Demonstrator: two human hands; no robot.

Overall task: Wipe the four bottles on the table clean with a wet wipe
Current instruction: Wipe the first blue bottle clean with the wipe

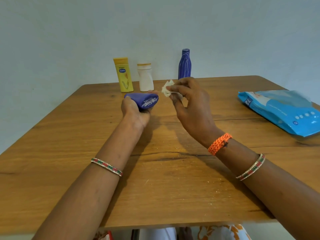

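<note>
Yellow bottle (123,74) reads "Vaseline"; blue pack (280,110) "mee".

Soft even daylight; wide-angle warp — mild blur

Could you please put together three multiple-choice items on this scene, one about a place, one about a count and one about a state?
1. Where does the blue wipes pack lie on the table?
A. at its right edge
B. at its left edge
C. behind the bottles

2. How many bottles stand upright at the back?
A. one
B. three
C. five

3. What does the left hand hold?
A. nothing
B. the wipes pack
C. a blue bottle lying on its side

Key: 1 A, the pack lies at the right; 2 B, the yellow bottle, white bottle and tall blue bottle stand; 3 C, the fingers curl round it, while the right hand pinches the wet wipe.
</note>
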